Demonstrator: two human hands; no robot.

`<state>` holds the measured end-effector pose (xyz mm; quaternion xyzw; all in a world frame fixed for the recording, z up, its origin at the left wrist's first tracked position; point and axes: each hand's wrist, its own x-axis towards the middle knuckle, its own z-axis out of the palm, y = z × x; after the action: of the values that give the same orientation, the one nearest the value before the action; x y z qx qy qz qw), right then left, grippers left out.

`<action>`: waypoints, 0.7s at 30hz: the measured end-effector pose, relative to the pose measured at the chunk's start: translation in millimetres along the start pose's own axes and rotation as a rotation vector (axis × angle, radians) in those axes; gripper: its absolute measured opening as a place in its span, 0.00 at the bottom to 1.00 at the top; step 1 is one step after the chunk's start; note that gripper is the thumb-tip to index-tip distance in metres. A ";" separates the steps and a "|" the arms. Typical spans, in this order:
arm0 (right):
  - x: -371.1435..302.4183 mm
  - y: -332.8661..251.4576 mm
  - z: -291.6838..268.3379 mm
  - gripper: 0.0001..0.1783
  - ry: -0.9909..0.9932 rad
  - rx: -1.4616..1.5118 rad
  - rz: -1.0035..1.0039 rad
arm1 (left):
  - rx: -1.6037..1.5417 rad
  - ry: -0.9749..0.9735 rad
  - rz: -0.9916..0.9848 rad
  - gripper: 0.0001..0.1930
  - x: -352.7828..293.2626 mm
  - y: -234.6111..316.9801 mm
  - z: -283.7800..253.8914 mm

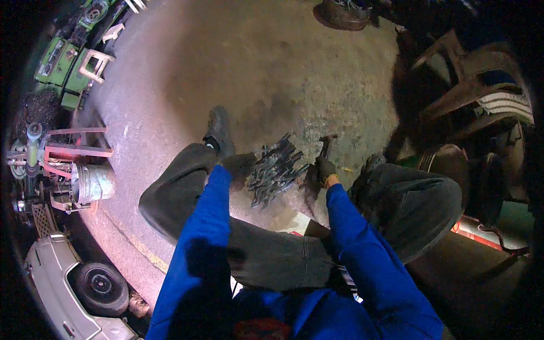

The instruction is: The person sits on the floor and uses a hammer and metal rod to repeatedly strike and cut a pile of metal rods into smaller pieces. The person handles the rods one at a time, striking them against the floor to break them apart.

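- The concrete floor point(266, 62) is brownish and worn, paler and pinkish toward the left.
- Along the left stand a green machine point(56, 62), a cream stool point(96, 66), a silvery bucket point(93, 182) and a grey vehicle point(56, 275).
- Brown chairs point(464, 79) stand in shadow at right; a round tub point(343, 15) sits at the far edge.
- A heap of dark metal pieces point(275, 170) lies between the person's spread legs.
- Both blue-sleeved forearms reach forward, converging on the heap.
- The left hand point(240, 165) is at its left side; I cannot tell its finger pose.
- The right hand point(324, 169), just right of it, is wrapped around a hammer point(325, 148), head pointing away.
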<state>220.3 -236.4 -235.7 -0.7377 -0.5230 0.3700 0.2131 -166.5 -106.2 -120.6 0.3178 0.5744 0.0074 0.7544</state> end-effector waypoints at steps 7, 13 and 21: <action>-19.1 -13.4 -29.6 0.12 -0.026 -0.265 0.015 | 0.438 -0.028 0.431 0.15 -23.7 1.8 52.6; -10.2 -0.6 -18.7 0.11 -0.044 -0.259 -0.052 | 0.924 0.145 -0.068 0.22 -10.5 -7.1 59.4; 4.4 48.7 8.7 0.22 0.040 0.428 0.253 | 1.163 0.253 -0.215 0.32 7.3 -0.8 87.6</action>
<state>244.3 -250.6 -276.8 -0.7425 -0.3318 0.4815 0.3267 -87.9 -145.4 -115.2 0.6152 0.5982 -0.3464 0.3792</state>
